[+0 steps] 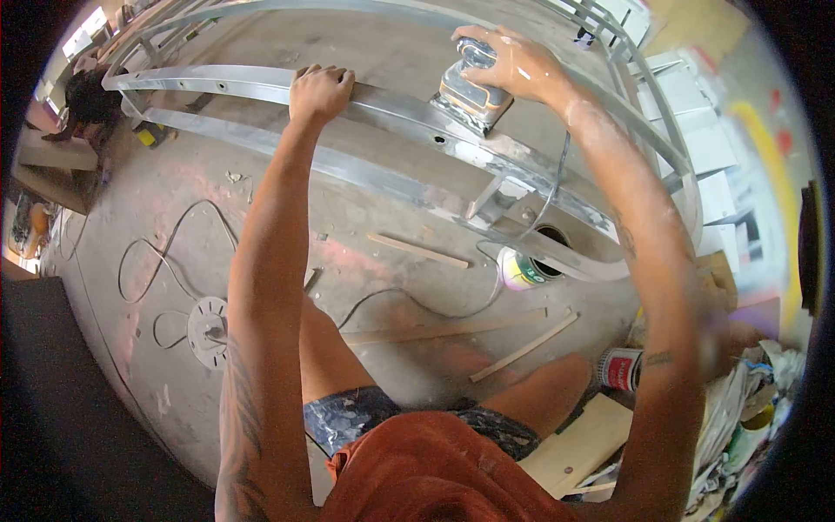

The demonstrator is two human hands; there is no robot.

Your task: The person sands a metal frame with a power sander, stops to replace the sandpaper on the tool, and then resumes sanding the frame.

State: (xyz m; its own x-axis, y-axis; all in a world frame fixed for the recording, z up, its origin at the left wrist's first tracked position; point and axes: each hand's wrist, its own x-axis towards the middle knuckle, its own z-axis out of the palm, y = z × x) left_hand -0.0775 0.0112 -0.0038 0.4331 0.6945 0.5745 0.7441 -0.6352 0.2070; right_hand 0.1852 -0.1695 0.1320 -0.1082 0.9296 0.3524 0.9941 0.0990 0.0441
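On metal rail (pixel 383 106) | your right hand (pixel 520 68) clasps sander (pixel 474 94), part-curled | your left hand (pixel 322 92) grasps rail | red can (pixel 620 370): label illegible

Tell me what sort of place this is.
Probably a workshop or fabrication space: a power sander sits on a long metal frame, a pale-labelled can stands on the bare, stained floor, and thin wooden strips lie scattered about.
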